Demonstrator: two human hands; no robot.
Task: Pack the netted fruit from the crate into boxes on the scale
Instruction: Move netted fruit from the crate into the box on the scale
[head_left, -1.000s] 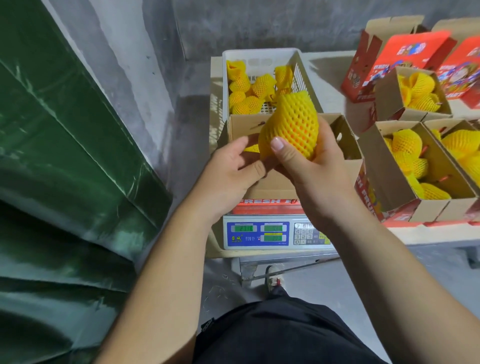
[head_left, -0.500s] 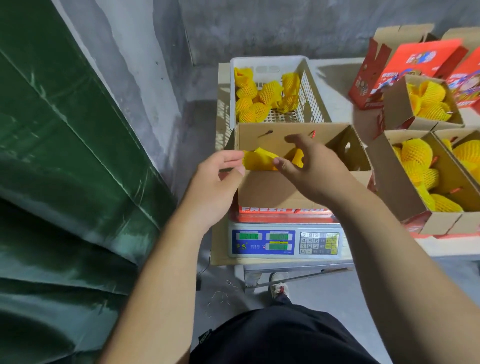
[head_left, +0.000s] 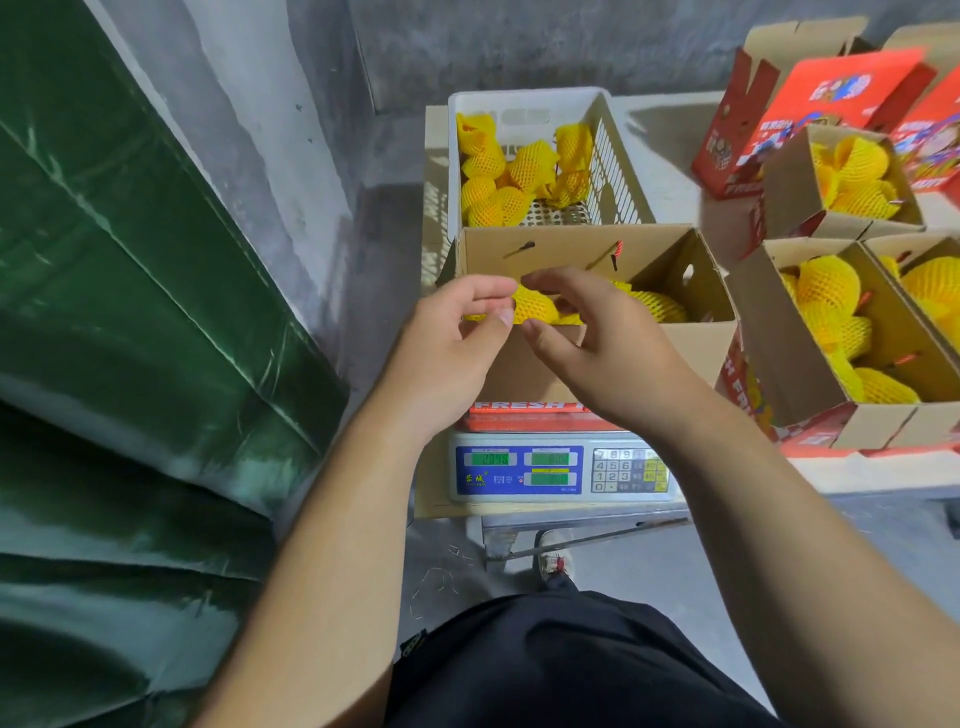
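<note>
An open cardboard box (head_left: 675, 270) stands on the digital scale (head_left: 561, 470). Inside it lie yellow-netted fruit, one at the near left (head_left: 537, 309) and one further right (head_left: 660, 306). My left hand (head_left: 452, 338) and my right hand (head_left: 602, 338) hover at the box's near rim, fingertips almost meeting above the near-left fruit. Their fingers are loosely curled and grip nothing. Behind the box, the white plastic crate (head_left: 519, 104) holds several more netted fruit (head_left: 524, 171).
Filled cardboard boxes (head_left: 810, 364) (head_left: 789, 182) stand to the right on the bench, with red printed boxes (head_left: 831, 88) behind them. A green tarp (head_left: 130, 312) covers the left side. A concrete wall runs behind. A metal stand (head_left: 571, 540) shows under the scale.
One second ago both hands held a netted fruit above the box. They lowered it inside and let go, and now both sit drawn back at the near rim.
</note>
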